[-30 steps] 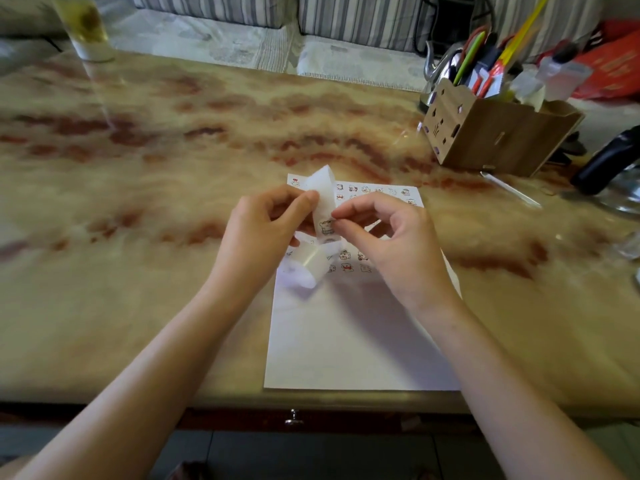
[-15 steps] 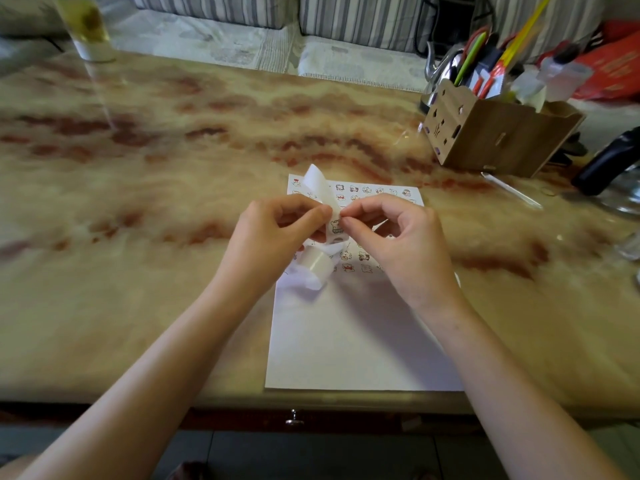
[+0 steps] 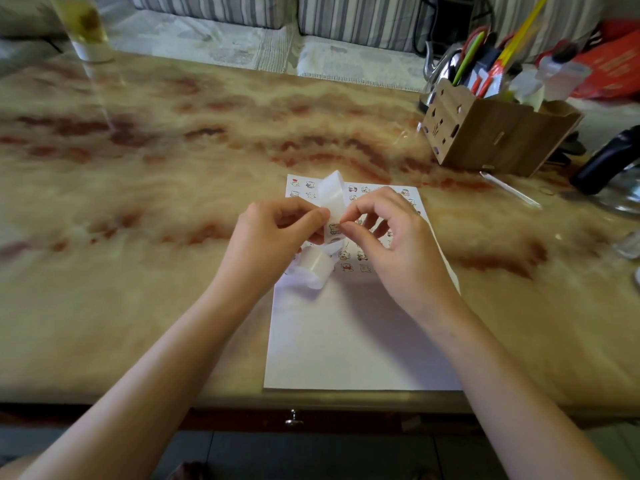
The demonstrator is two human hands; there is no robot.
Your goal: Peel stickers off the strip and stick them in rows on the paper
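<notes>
Stickers fill several rows across the upper part of the paper; its lower half is bare. At frame centre the left grip pinches the strip, and the right grip pinches its edge, apparently lifting another.

On my feed, a glossy tabletop of cream stone with reddish-brown veins fills most of the view, soft light shining off it. Behind it runs a sofa with grey-striped back cushions and a pale patterned seat cover. A small metal knob sits on the dark wood front under the near edge, with grey floor tiles below.
</notes>
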